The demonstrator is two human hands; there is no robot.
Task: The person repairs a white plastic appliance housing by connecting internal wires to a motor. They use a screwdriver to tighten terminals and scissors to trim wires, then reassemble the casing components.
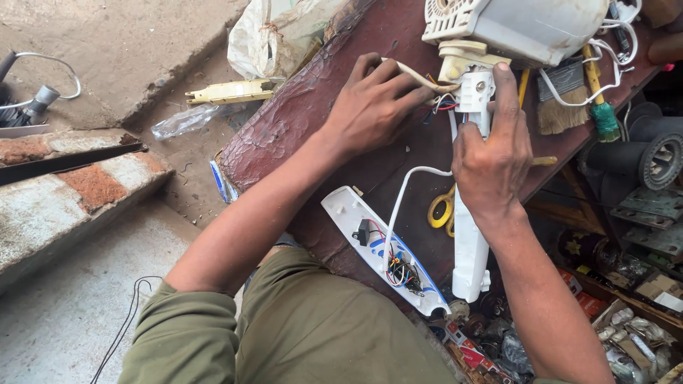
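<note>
Both hands on the fan neck (472, 178), right at the motor housing (519, 28).
Right hand (491, 153) wraps the white neck just below the housing, fingers clamped round it. Left hand (370, 107), left of the housing, pinches a beige strip (420, 77). Open panel (384, 249) lies below, scissors (442, 212) beside the neck.

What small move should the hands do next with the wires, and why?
Probably the left hand should tuck the loose wires into the white column, since they spill out at its top while the right hand steadies it.
</note>
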